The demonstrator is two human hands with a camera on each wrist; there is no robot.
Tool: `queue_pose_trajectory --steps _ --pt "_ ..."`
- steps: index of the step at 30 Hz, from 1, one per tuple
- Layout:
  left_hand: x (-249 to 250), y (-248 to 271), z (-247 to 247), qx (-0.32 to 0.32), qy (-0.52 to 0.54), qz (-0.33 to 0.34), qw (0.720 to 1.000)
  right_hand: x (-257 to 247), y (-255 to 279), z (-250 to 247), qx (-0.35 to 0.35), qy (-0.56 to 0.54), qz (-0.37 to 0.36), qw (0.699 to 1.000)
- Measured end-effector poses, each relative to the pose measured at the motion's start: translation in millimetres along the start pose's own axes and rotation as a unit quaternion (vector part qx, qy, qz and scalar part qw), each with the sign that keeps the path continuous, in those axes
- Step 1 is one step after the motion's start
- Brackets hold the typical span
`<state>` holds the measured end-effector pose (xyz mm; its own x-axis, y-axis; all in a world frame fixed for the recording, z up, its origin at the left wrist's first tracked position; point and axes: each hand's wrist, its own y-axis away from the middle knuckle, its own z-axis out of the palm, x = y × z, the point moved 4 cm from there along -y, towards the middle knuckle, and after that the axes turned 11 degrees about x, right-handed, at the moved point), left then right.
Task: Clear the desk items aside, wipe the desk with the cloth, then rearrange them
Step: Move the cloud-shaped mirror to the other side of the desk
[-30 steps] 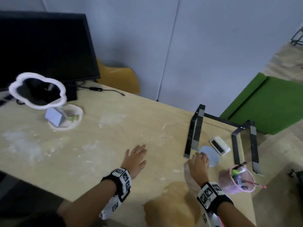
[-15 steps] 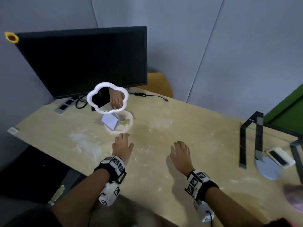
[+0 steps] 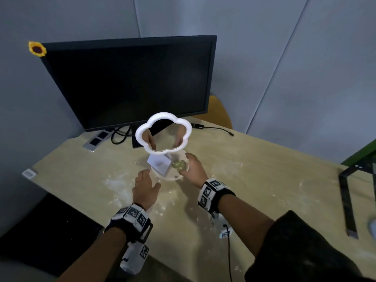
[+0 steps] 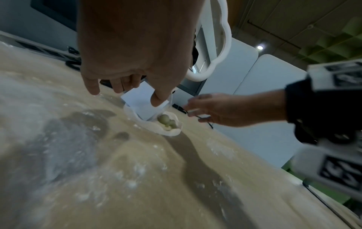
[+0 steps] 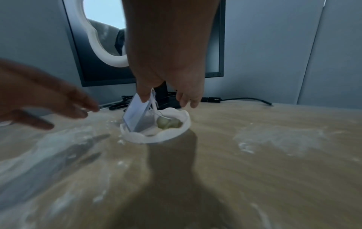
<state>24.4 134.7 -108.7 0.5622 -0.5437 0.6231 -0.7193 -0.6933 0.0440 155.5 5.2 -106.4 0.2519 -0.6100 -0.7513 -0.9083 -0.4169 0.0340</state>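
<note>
Mirror [image 3: 163, 132] on its white dish [image 3: 172, 176] stands mid-desk [image 3: 264, 180], near the monitor [image 3: 130, 82]. Left hand [image 3: 144, 187] spread, just left of dish. Right hand [image 3: 191, 167] spread over dish's right rim; contact unclear.

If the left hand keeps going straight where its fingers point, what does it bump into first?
Probably the white scalloped tray under the flower-shaped mirror. The left hand points right at the tray's near rim, fingers just short of it. Depth is unclear, so the card standing in it might be touched first.
</note>
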Motion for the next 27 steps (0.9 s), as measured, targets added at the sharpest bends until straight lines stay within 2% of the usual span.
queue_pose_trajectory --steps 4,6,9,13,16,20,21,24,27 --pt "-24.4 1.4 14.7 -0.054 -0.101 0.055 0.992 -17.3 -28.1 31.7 0.039 -0.095 0.034 0.994" --pt "-35.2 4.7 24.6 -0.102 -0.162 0.068 0.979 -22.2 -36.8 45.7 0.028 -0.134 0.050 0.989" --pt "-46.5 12.5 37.2 -0.173 -0.213 0.068 0.959 -24.0 -41.9 59.4 0.046 -0.239 0.102 0.965" --pt "-49.9 17.4 40.4 -0.169 -0.229 0.081 0.955 -21.0 -45.2 67.2 0.092 -0.328 0.182 0.922" --pt "-49.2 18.9 40.2 -0.167 -0.226 0.084 0.956 -19.6 -45.8 64.8 0.140 -0.377 0.206 0.892" --pt "-52.8 18.3 38.5 -0.167 -0.214 0.082 0.959 -28.1 -44.5 57.7 0.115 -0.485 0.199 0.844" --pt "-53.6 18.0 37.8 -0.168 -0.217 0.084 0.958 -27.8 -43.7 49.1 0.115 -0.494 0.189 0.841" --pt "-53.9 17.3 35.9 -0.178 -0.220 0.084 0.956 -24.6 -40.5 17.9 0.106 -0.473 0.155 0.861" --pt "-53.4 15.4 34.3 -0.173 -0.230 0.075 0.955 -12.6 -46.2 -20.8 0.136 -0.449 0.143 0.871"
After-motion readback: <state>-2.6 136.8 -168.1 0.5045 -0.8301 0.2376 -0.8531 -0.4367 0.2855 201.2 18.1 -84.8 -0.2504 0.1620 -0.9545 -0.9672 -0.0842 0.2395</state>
